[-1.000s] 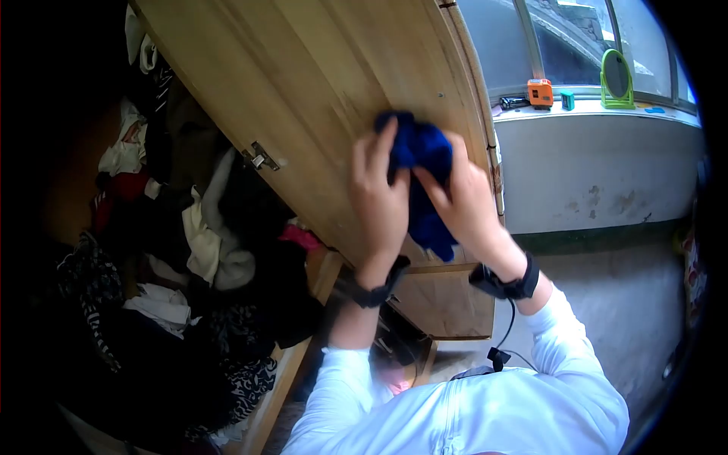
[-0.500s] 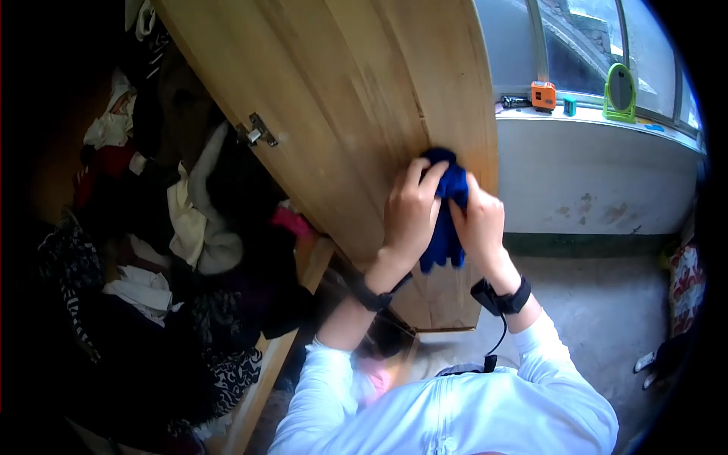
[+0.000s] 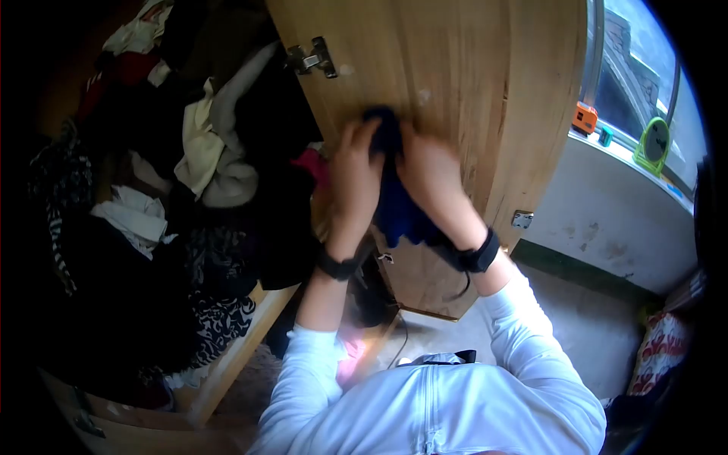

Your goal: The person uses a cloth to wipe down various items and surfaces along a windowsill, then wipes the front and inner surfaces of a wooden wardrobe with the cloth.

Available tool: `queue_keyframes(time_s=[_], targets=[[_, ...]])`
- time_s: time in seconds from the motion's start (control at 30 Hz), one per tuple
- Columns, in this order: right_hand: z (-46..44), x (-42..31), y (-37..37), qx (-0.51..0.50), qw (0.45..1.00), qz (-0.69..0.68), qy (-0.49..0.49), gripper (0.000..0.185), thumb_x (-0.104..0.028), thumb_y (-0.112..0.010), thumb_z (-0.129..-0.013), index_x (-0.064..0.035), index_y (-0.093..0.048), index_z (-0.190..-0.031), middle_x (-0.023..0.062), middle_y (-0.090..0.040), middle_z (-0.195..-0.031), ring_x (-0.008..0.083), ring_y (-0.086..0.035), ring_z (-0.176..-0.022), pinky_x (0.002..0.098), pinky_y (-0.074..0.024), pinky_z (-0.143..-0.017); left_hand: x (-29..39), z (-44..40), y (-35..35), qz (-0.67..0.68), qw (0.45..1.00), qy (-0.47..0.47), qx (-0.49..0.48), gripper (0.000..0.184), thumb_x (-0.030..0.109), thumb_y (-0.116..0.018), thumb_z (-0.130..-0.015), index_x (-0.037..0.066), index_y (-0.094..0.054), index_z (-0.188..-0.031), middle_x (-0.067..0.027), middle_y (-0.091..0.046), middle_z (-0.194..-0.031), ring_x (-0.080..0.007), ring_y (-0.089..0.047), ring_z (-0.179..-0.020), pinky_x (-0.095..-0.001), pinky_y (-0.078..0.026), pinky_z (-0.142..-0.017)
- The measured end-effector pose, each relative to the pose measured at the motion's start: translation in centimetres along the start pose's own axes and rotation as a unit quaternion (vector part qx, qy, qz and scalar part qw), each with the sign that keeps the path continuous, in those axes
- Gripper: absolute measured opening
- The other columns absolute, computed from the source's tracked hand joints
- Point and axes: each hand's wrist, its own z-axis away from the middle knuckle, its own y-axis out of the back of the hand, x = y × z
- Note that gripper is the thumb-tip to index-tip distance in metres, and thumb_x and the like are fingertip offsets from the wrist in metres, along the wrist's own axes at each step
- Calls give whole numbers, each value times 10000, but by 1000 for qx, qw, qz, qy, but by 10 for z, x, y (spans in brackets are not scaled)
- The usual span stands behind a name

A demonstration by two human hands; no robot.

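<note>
A dark blue cloth (image 3: 400, 208) hangs between my two hands, in front of the wooden cabinet door (image 3: 470, 91). Its top is bunched up at my fingers and its lower end hangs loose below them. My left hand (image 3: 356, 171) grips the cloth from the left side. On the right side, my right hand (image 3: 432, 171) has its fingers closed on the same cloth, somewhat blurred. Dark bands circle both wrists.
Piled clothes (image 3: 201, 148) fill the open cabinet on the left, above a wooden edge (image 3: 246, 337). A metal hinge (image 3: 312, 58) is on the door. At right, a windowsill holds an orange object (image 3: 585, 118) and a green-framed mirror (image 3: 652, 145).
The view has turned, so the door and sill stand further right. My hands have moved left across the door with the blue cloth, which stays gripped. More of the door's lower right shows.
</note>
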Motion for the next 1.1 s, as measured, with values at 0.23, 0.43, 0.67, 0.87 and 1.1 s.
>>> queue_keyframes(time_s=[0.23,0.43,0.67,0.87,1.1], targets=[[49,0,-68,-156,988,-7,18,320,-171,-633,-762,-36,-566,-1045,199,-654,-785,378,-639,-713,470,-511,-618,-60,84,-8,-19,995,64,-76,471,-53,-602,-735,46,-564,-1194,-169,-553,-1134,-368,-571,-1024,-401,-476,-854],[25,7,6,-50,998,-17,-27,380,-160,-602,-849,-20,-538,-1196,196,-662,-788,323,-663,-702,420,-524,-610,0,14,-4,56,996,23,60,459,-62,-620,-702,53,-607,-1145,-148,-589,-1065,-334,-589,-996,-351,-480,-831],[80,64,70,57,953,-296,-37,245,-44,-585,-878,-58,-599,-1122,78,-619,-640,190,-626,-560,265,-469,-537,75,-23,-30,19,993,-15,114,395,7,-621,-707,100,-648,-1091,-91,-614,-1045,-297,-627,-907,-359,-511,-746],[124,127,87,115,939,-296,-130,206,-47,-526,-945,-64,-631,-1122,38,-626,-725,80,-596,-607,199,-466,-554,104,9,-67,52,996,-59,45,428,-37,-636,-678,89,-649,-1087,-101,-601,-1020,-308,-615,-865,-362,-506,-760],[124,182,70,175,961,-187,-103,426,-181,-601,-924,-59,-494,-1318,130,-601,-1133,226,-587,-1026,336,-448,-918,113,70,-91,43,998,-37,-34,418,-51,-634,-672,75,-646,-1070,-102,-590,-1014,-313,-606,-860,-374,-499,-748]])
